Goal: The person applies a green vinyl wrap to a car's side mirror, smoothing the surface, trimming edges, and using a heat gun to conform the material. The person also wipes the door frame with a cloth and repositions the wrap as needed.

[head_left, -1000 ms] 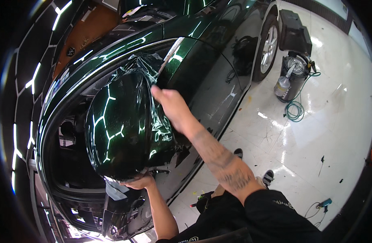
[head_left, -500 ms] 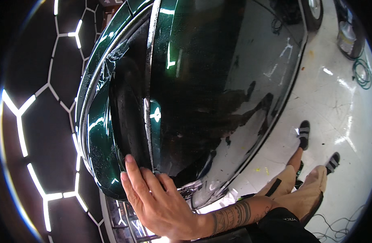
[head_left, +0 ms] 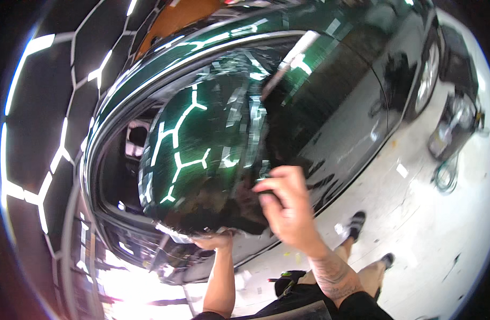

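A large glossy dark green film (head_left: 194, 144) hangs in front of the car's side window, mirroring the ceiling lights and crumpled along its top and right edges. My left hand (head_left: 215, 240) is closed on its lower edge from below, with the fingers partly hidden. My right hand (head_left: 290, 208), blurred, has thumb and forefinger pinched together at the film's right edge. Behind the film is the dark green car (head_left: 341, 90), its door panel wet-looking and reflective. A bright trim strip (head_left: 298, 50) runs along the door below the window.
A car wheel (head_left: 429, 72) is at the upper right. Beyond it stands a dark bin-like container (head_left: 453, 128) with bottles, beside a coiled green hose (head_left: 445, 176) on the pale floor (head_left: 416, 229). A dark wall with hexagonal light strips (head_left: 42, 192) lies left.
My right hand has left the door edge and moved up and right to the film's edge. My left hand has come into view. The green film now spreads across the window, and the view has turned.
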### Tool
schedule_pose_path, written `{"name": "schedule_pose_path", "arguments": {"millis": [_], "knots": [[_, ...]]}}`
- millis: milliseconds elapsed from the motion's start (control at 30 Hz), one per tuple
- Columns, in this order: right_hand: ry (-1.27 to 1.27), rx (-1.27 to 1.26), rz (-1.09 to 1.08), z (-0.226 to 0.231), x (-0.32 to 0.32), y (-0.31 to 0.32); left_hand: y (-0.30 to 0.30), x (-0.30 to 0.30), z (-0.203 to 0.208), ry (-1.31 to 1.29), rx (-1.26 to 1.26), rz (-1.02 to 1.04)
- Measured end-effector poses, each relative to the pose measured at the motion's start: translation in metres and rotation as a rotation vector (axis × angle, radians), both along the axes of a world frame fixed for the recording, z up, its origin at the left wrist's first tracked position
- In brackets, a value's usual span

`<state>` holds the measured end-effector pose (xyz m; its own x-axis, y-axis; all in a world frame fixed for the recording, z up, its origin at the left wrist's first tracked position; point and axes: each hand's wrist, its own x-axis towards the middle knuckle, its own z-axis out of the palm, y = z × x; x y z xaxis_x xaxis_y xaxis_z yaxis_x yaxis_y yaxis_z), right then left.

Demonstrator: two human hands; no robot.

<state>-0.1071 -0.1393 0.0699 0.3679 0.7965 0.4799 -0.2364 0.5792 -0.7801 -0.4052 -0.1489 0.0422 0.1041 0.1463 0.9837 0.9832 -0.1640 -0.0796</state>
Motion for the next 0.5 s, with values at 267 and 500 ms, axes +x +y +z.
{"name": "schedule_pose_path", "arguments": {"millis": [267, 500], "knots": [[-0.391, 0.327, -0.043, 0.127, 0.106, -0.154, 0.034, 0.086, -0.009, -1.019, 0.114, -0.557], [-0.560, 0.298, 0.369, 0.183, 0.103, -0.166, 0.035, 0.086, -0.033, -0.992, -0.041, -0.446]]}}
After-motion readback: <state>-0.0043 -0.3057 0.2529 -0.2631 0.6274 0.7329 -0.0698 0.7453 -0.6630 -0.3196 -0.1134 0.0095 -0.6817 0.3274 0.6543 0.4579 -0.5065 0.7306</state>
